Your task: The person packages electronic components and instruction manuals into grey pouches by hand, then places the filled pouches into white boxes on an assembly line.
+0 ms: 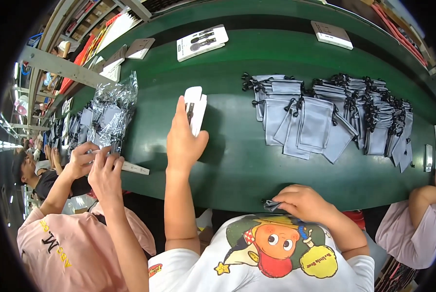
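My left hand (185, 141) reaches out over the green table, closed on a slim white box (197, 113). Dark pictures are printed on the box, and a white flap stands out at its far end. Close to the near table edge, my right hand (304, 202) pinches a small folded grey pouch (272, 205) with a dark end. Ahead of my right hand lie several grey drawstring pouches (315, 124), fanned and overlapping, with black cords. More of these pouches are stacked in a thick pile (378, 112) to the right.
A person in pink (77, 253) handles pouches beside a clear plastic bag (113, 109) at left. White boxes lie toward the far side, one (202, 42) beyond my left hand and another (332, 34) farther right. Another person's arm (425, 202) rests at the right edge.
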The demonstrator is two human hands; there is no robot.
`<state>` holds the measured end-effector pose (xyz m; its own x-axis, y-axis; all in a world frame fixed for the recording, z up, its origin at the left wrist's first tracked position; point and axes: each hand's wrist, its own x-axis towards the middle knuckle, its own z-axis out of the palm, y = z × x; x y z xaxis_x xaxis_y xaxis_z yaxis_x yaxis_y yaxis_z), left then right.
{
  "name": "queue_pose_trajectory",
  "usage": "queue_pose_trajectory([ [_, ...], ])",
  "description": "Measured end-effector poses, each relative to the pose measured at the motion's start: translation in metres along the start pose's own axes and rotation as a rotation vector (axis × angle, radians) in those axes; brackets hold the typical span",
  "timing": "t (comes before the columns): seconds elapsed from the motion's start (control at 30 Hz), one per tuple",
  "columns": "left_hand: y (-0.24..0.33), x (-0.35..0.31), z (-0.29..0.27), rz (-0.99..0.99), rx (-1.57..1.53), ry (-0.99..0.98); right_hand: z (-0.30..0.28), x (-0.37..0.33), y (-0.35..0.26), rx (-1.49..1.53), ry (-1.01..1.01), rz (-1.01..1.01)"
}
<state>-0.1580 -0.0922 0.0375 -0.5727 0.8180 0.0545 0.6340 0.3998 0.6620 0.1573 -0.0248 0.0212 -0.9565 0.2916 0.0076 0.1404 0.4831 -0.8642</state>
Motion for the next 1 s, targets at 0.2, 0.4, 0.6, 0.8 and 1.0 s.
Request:
queue_pose_trajectory([
  [0.2,0.003,0.002,0.049,-0.037,0.610,0.051,-0.008,0.025,-0.004,-0.030,0.015,-0.072],
  [0.4,0.002,0.172,0.025,0.226,0.572,0.129,-0.004,0.014,-0.002,-0.001,0.069,-0.002],
  [0.6,-0.030,0.296,0.034,0.338,0.575,-0.090,-0.021,0.010,0.005,0.060,0.162,0.147],
  [0.8,-0.011,0.297,0.033,0.310,0.206,-0.098,-0.038,0.019,0.003,0.093,0.155,0.237],
  [1.0,0.036,0.203,0.009,0.248,-0.469,0.087,-0.042,0.024,-0.004,0.106,0.094,0.150],
])
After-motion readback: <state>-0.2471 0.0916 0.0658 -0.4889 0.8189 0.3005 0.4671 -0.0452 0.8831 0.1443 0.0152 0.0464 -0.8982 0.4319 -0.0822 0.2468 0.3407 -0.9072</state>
